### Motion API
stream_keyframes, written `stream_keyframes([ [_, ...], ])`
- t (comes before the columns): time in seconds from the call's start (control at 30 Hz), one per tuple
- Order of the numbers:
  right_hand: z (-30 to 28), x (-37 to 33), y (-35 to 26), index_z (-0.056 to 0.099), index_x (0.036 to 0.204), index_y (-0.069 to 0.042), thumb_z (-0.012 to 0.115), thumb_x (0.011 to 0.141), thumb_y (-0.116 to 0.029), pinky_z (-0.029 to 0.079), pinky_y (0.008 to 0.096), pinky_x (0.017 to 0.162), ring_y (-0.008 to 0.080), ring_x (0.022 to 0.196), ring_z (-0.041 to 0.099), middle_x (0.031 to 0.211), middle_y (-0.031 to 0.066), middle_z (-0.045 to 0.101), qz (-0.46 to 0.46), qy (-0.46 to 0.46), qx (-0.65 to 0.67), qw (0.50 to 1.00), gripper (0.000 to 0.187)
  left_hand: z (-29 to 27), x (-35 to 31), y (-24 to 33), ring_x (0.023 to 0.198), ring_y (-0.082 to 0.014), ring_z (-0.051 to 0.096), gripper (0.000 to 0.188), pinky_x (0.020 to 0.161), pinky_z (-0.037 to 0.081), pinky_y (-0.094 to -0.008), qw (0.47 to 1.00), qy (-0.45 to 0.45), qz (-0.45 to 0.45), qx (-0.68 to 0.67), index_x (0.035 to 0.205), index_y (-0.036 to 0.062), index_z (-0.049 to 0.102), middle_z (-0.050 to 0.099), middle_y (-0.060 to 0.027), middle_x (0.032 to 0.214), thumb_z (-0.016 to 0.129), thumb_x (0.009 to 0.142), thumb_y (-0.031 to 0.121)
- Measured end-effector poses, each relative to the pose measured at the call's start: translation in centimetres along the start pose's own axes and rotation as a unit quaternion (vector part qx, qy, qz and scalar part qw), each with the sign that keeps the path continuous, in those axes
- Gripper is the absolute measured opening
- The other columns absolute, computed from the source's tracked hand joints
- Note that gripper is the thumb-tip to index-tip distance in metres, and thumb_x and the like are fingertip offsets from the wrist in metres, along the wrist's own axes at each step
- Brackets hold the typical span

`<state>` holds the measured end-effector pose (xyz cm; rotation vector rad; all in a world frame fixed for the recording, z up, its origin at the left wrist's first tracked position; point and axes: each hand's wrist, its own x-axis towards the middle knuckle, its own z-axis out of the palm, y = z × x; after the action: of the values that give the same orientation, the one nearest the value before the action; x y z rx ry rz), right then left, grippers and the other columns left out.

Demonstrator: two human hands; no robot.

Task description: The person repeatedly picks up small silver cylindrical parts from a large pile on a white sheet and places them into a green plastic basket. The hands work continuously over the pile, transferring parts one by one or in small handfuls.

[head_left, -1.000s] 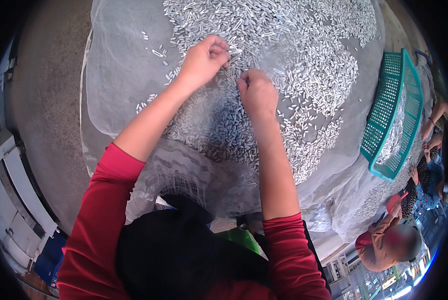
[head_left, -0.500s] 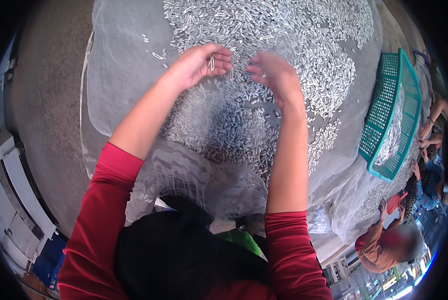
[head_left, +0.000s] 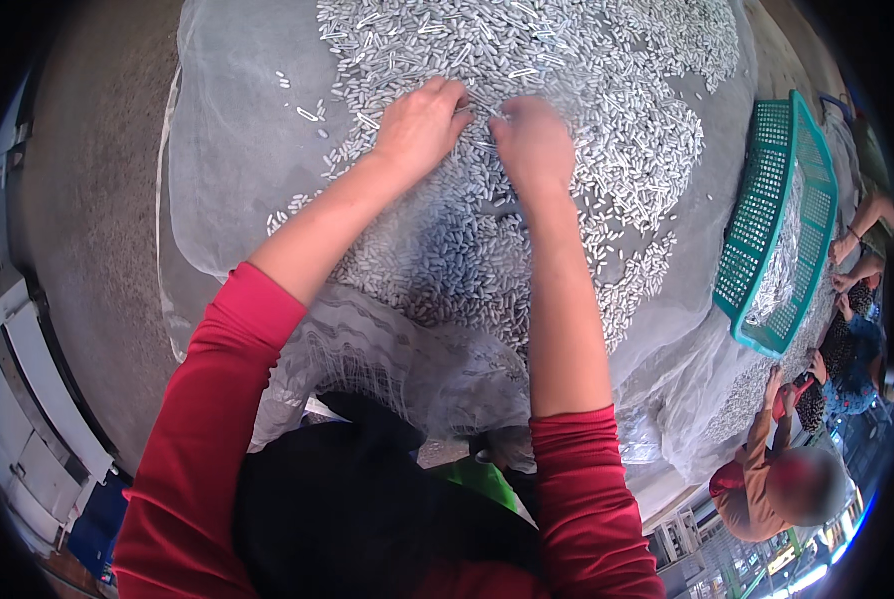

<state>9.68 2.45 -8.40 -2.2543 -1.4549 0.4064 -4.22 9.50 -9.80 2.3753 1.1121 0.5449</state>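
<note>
A broad spread of small silvery oblong pieces [head_left: 467, 250] covers much of the table, with some longer, loop-shaped light pieces [head_left: 524, 72] mixed in. My left hand [head_left: 422, 125] is palm down at the far part of the spread, its fingers curled down among the pieces. What lies under those fingers is hidden. Close to its right, my right hand [head_left: 535, 145] also reaches down to the pile, knuckles up; motion smears its fingers. A narrow gap with silvery pieces in it separates the two hands.
A teal plastic basket [head_left: 752, 215] holding pale pieces stands on the right. Pale mesh cloth [head_left: 242, 170] lies under the spread and bunches at the near edge [head_left: 387, 334]. A few stray pieces [head_left: 307, 114] lie at left. Other people [head_left: 767, 474] work at far right.
Both hands have turned from facing each other, fingers spread, to palms down with fingers in the pile. Loose pieces now lie beside my left forearm. The co-worker's hands at right have moved up.
</note>
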Motion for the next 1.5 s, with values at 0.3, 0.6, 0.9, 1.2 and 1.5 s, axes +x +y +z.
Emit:
stream_keyframes([
  [0.3,-3.2,-0.8,2.1,0.066,0.096,-0.010,0.062,0.080,-0.012,0.048,0.0303,0.067,0.0164,0.078,0.062,0.086,0.0093,0.062,0.208,-0.180,0.716,0.642,0.016,-4.2,0.5,-3.2,0.086,-0.0153,0.060,0.022,0.074,0.047,-0.0282,0.696,-0.208,-0.274,-0.630,0.107,0.0052,0.059,0.062,-0.0056,0.101,0.059,0.089,0.017],
  [0.6,1.8,2.0,-1.7,0.067,0.090,-0.007,0.070,0.075,-0.019,0.049,0.0416,0.074,0.0343,0.083,0.063,0.091,0.0179,0.065,-0.020,-0.010,0.025,0.999,0.018,-3.1,2.4,-2.4,0.068,-0.0196,0.059,0.016,0.066,0.047,-0.0323,0.963,-0.049,-0.173,-0.201,0.088,0.0047,0.066,0.062,-0.0077,0.077,0.065,0.083,0.020],
  [0.9,-1.4,0.9,1.3,0.063,0.088,0.001,0.068,0.080,-0.014,0.033,0.0186,0.049,0.0042,0.054,0.042,0.066,-0.0013,0.053,0.241,-0.113,0.602,0.753,0.018,-1.4,2.1,-2.3,0.073,-0.0200,0.061,0.013,0.066,0.047,-0.0341,0.982,-0.053,-0.092,-0.157,0.084,0.0056,0.064,0.063,-0.0066,0.081,0.067,0.080,0.017],
  [1.2,-1.2,6.0,2.5,0.067,0.099,-0.009,0.066,0.078,-0.017,0.048,0.0399,0.082,0.0313,0.094,0.062,0.103,0.0143,0.064,-0.030,0.001,0.023,0.999,0.022,-4.3,2.6,-3.2,0.089,-0.0140,0.060,0.022,0.073,0.048,-0.0284,0.719,-0.224,-0.243,-0.611,0.108,0.0064,0.059,0.061,-0.0015,0.097,0.061,0.086,0.013],
  [1.5,-6.3,-0.2,3.7,0.063,0.084,-0.004,0.068,0.079,-0.011,0.038,0.0223,0.058,0.0085,0.070,0.051,0.077,-0.0020,0.054,0.160,-0.092,0.753,0.631,0.010,-0.6,2.0,-0.5,0.075,-0.0233,0.058,0.016,0.071,0.048,-0.0341,0.993,-0.076,0.022,-0.087,0.089,0.0053,0.064,0.060,-0.0104,0.081,0.068,0.077,0.015],
])
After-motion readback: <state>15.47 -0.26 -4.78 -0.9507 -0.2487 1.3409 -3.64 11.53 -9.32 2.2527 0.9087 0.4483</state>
